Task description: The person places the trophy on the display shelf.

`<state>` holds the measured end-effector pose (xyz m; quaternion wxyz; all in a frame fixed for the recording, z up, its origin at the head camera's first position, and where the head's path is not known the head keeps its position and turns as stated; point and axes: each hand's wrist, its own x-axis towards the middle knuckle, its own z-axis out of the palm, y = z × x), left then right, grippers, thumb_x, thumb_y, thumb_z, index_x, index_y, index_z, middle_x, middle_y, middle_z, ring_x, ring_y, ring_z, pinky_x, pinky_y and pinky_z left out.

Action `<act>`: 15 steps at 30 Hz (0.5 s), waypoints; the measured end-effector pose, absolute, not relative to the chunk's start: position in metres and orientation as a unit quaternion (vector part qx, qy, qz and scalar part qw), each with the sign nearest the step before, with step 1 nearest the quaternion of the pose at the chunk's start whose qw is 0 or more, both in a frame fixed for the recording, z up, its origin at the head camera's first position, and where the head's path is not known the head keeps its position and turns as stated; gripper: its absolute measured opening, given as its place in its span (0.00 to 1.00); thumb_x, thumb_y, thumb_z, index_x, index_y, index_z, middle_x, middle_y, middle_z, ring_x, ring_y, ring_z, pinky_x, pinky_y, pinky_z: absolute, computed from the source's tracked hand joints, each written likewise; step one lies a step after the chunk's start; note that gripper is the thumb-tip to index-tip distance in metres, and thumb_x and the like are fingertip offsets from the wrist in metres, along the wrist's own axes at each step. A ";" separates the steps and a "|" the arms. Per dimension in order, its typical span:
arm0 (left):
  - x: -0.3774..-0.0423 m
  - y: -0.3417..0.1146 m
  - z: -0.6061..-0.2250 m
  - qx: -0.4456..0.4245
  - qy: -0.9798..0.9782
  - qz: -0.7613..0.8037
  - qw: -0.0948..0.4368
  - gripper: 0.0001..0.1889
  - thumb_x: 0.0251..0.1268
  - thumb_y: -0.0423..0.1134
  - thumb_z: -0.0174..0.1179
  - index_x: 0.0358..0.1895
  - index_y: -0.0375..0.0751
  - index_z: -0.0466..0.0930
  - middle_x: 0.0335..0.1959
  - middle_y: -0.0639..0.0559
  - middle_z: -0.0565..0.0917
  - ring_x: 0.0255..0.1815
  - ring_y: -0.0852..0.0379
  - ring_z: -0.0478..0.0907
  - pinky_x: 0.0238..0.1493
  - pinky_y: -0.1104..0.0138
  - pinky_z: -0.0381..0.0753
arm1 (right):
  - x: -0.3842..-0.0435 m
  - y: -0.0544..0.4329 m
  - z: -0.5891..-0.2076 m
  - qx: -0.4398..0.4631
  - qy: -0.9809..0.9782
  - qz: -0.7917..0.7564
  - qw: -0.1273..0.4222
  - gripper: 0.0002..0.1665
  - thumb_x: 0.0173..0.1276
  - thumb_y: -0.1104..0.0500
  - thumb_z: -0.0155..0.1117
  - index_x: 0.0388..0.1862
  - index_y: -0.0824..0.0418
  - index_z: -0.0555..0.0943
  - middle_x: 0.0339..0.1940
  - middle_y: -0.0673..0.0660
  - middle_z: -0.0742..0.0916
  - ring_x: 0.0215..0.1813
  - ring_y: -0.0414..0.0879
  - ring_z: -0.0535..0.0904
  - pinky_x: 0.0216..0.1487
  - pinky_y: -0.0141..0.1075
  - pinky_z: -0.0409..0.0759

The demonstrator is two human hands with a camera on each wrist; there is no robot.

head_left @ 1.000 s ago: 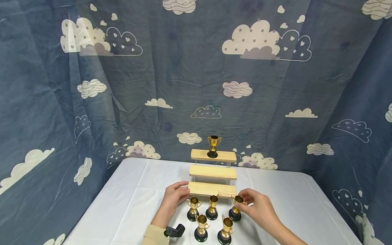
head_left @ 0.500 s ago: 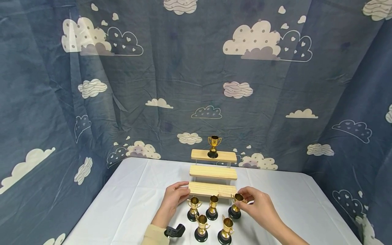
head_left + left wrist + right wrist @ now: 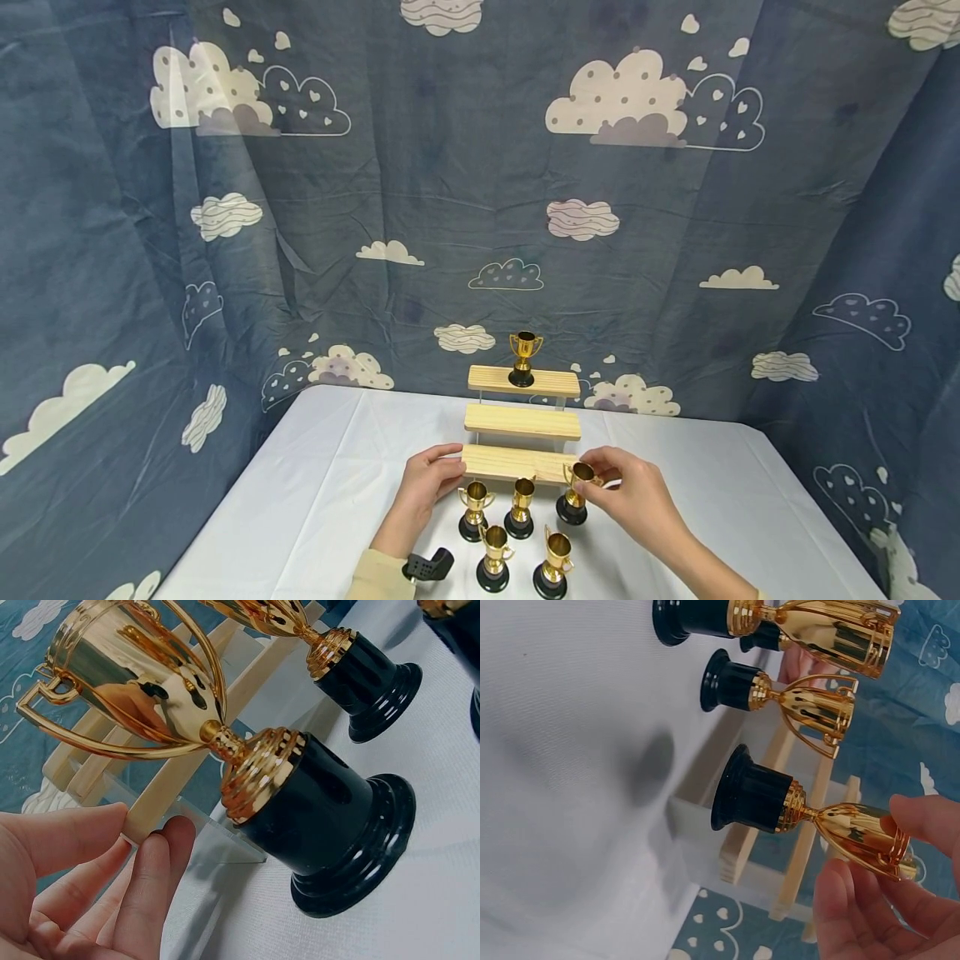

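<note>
My right hand (image 3: 628, 493) pinches a small gold trophy cup (image 3: 573, 507) by its bowl, thumb on one side and fingers on the other. Its black base hangs above the cloth, its shadow falling apart from it in the right wrist view. With thumb and fingertips my left hand (image 3: 427, 485) grips the left end of the lowest step (image 3: 161, 796) of a wooden three-step display stand (image 3: 522, 422). In front of that stand, several more trophy cups (image 3: 519, 510) stand upright on the table. One trophy cup (image 3: 522, 358) is on the top step, left of its middle.
A white cloth covers the table (image 3: 697, 475). Behind it and along both sides hangs a dark blue curtain (image 3: 450, 167) with a cloud print. Clear supports (image 3: 244, 844) hold up the stand's steps. A black band (image 3: 427, 567) is around my left wrist.
My right hand has raised its trophy cup slightly and brought it a little forward and left, towards the lowest step. The left hand keeps its grip on the stand.
</note>
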<state>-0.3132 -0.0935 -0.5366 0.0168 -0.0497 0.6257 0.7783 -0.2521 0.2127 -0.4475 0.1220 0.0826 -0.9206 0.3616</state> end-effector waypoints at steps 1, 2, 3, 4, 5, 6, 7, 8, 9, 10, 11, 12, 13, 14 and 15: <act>-0.313 -0.094 -0.537 -0.050 0.626 0.778 0.017 0.24 0.58 0.28 0.69 0.60 0.31 0.80 0.38 0.46 0.87 0.40 0.56 0.86 0.49 0.61 0.86 | -0.252 0.212 -0.447 0.084 -0.920 0.362 0.123 0.19 0.52 0.56 0.82 0.43 0.49 0.86 0.31 0.43 0.85 0.36 0.37 0.82 0.40 0.32 0.83; -0.313 -0.094 -0.537 -0.050 0.626 0.778 0.017 0.24 0.58 0.28 0.69 0.60 0.31 0.80 0.38 0.46 0.87 0.40 0.56 0.86 0.49 0.61 0.86 | -0.252 0.212 -0.446 0.086 -0.920 0.362 0.124 0.19 0.53 0.56 0.82 0.43 0.49 0.86 0.32 0.43 0.85 0.36 0.37 0.82 0.40 0.31 0.83; -0.313 -0.094 -0.537 -0.050 0.627 0.777 0.017 0.24 0.58 0.28 0.69 0.60 0.31 0.80 0.38 0.46 0.87 0.40 0.56 0.86 0.49 0.61 0.86 | -0.253 0.212 -0.446 0.088 -0.919 0.362 0.125 0.19 0.53 0.56 0.82 0.43 0.49 0.86 0.32 0.43 0.85 0.36 0.37 0.82 0.40 0.31 0.83; -0.313 -0.094 -0.537 -0.049 0.627 0.777 0.017 0.24 0.58 0.28 0.69 0.60 0.30 0.80 0.39 0.46 0.87 0.40 0.56 0.86 0.49 0.61 0.86 | -0.253 0.211 -0.445 0.091 -0.919 0.362 0.126 0.18 0.53 0.56 0.82 0.43 0.49 0.86 0.32 0.43 0.86 0.37 0.37 0.82 0.40 0.31 0.84; -0.313 -0.094 -0.537 -0.049 0.627 0.777 0.017 0.24 0.58 0.28 0.69 0.60 0.30 0.80 0.39 0.46 0.87 0.40 0.56 0.86 0.49 0.61 0.86 | -0.253 0.211 -0.445 0.093 -0.919 0.361 0.127 0.18 0.53 0.56 0.82 0.44 0.49 0.86 0.32 0.43 0.86 0.37 0.37 0.82 0.40 0.30 0.84; -0.313 -0.094 -0.537 -0.049 0.627 0.777 0.017 0.24 0.57 0.28 0.69 0.60 0.30 0.80 0.39 0.46 0.87 0.40 0.56 0.86 0.48 0.61 0.86 | -0.254 0.210 -0.444 0.096 -0.918 0.362 0.129 0.18 0.54 0.56 0.82 0.44 0.49 0.86 0.33 0.43 0.86 0.37 0.37 0.82 0.40 0.30 0.84; -0.313 -0.094 -0.537 -0.049 0.627 0.777 0.017 0.24 0.57 0.28 0.69 0.60 0.30 0.80 0.39 0.46 0.87 0.40 0.56 0.86 0.48 0.61 0.86 | -0.254 0.210 -0.443 0.098 -0.917 0.363 0.130 0.18 0.54 0.56 0.81 0.44 0.49 0.86 0.33 0.43 0.86 0.37 0.38 0.82 0.40 0.30 0.84; -0.313 -0.094 -0.537 -0.050 0.627 0.778 0.017 0.24 0.57 0.28 0.69 0.60 0.30 0.80 0.39 0.46 0.87 0.40 0.56 0.86 0.48 0.61 0.86 | -0.254 0.209 -0.442 0.099 -0.917 0.363 0.131 0.18 0.54 0.56 0.81 0.44 0.49 0.86 0.33 0.43 0.86 0.37 0.38 0.82 0.40 0.30 0.84; -0.314 -0.094 -0.537 -0.049 0.625 0.778 0.017 0.24 0.57 0.28 0.69 0.60 0.30 0.80 0.40 0.45 0.87 0.40 0.56 0.86 0.48 0.62 0.86 | -0.254 0.209 -0.441 0.101 -0.917 0.364 0.132 0.18 0.54 0.56 0.81 0.44 0.49 0.86 0.33 0.43 0.86 0.38 0.38 0.82 0.40 0.30 0.84; -0.314 -0.094 -0.537 -0.048 0.624 0.779 0.017 0.24 0.57 0.28 0.68 0.60 0.30 0.80 0.40 0.45 0.87 0.40 0.56 0.86 0.48 0.62 0.86 | -0.255 0.208 -0.440 0.103 -0.916 0.364 0.133 0.18 0.54 0.56 0.81 0.44 0.49 0.86 0.33 0.43 0.86 0.38 0.38 0.82 0.40 0.30 0.84; -0.314 -0.094 -0.537 -0.050 0.623 0.781 0.017 0.24 0.57 0.27 0.69 0.59 0.30 0.80 0.39 0.45 0.87 0.40 0.56 0.86 0.47 0.62 0.86 | -0.255 0.208 -0.439 0.104 -0.915 0.365 0.134 0.19 0.54 0.56 0.81 0.44 0.49 0.86 0.34 0.43 0.86 0.38 0.38 0.82 0.40 0.30 0.84; -0.314 -0.094 -0.537 -0.049 0.621 0.782 0.018 0.24 0.57 0.27 0.68 0.60 0.30 0.80 0.39 0.45 0.87 0.40 0.56 0.86 0.48 0.62 0.86 | -0.255 0.207 -0.438 0.106 -0.914 0.367 0.135 0.19 0.54 0.56 0.81 0.45 0.50 0.86 0.34 0.43 0.86 0.38 0.39 0.82 0.40 0.31 0.84; -0.314 -0.094 -0.537 -0.049 0.621 0.782 0.018 0.24 0.57 0.27 0.68 0.59 0.30 0.80 0.39 0.45 0.87 0.40 0.56 0.86 0.48 0.63 0.86 | -0.255 0.206 -0.437 0.108 -0.914 0.368 0.135 0.19 0.54 0.55 0.81 0.46 0.50 0.86 0.34 0.43 0.86 0.39 0.39 0.82 0.40 0.31 0.84; -0.313 -0.094 -0.537 -0.047 0.620 0.783 0.018 0.24 0.57 0.27 0.68 0.60 0.30 0.80 0.39 0.45 0.87 0.40 0.56 0.85 0.48 0.63 0.86 | -0.255 0.206 -0.436 0.109 -0.913 0.370 0.136 0.19 0.55 0.55 0.81 0.46 0.49 0.86 0.35 0.43 0.86 0.39 0.39 0.83 0.40 0.31 0.84; -0.313 -0.094 -0.537 -0.047 0.620 0.783 0.018 0.24 0.57 0.27 0.68 0.60 0.30 0.80 0.39 0.45 0.87 0.40 0.56 0.85 0.48 0.63 0.86 | -0.255 0.205 -0.435 0.111 -0.912 0.370 0.135 0.20 0.55 0.55 0.81 0.46 0.49 0.86 0.35 0.43 0.86 0.39 0.39 0.82 0.40 0.31 0.84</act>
